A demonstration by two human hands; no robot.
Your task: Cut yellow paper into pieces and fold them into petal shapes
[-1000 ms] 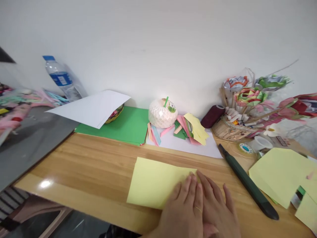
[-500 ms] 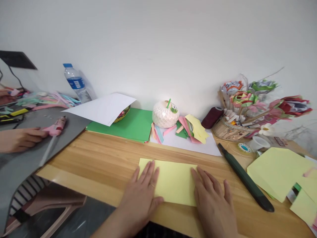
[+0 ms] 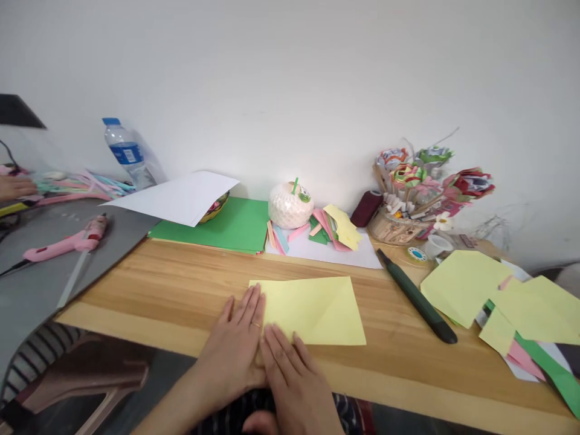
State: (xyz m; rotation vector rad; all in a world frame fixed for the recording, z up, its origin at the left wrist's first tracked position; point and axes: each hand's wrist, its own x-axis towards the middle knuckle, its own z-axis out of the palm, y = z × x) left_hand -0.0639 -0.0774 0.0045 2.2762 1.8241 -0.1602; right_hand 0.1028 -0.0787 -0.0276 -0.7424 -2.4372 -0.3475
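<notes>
A yellow sheet of paper (image 3: 312, 311) lies on the wooden table in front of me, its right part slightly raised with faint crease lines. My left hand (image 3: 238, 341) rests flat over the sheet's left end, fingers stretched out, a ring on one of them. Close beside it, my right hand (image 3: 294, 374) has its fingers extended onto the lower left edge of the paper. The right thumb points down near the table's front edge.
Behind the sheet are green paper (image 3: 244, 223), a white wrapped fruit-like ball (image 3: 290, 205) and paper scraps (image 3: 342, 226). A dark green cutter-like tool (image 3: 417, 296) and yellow papers (image 3: 457, 284) lie right. Leftward are a pink glue gun (image 3: 67, 241) and another person's hand (image 3: 16, 187).
My right hand has slid from the paper's right end to its lower left edge, beside my left hand. The other person's hand has come off the glue gun. The view has shifted.
</notes>
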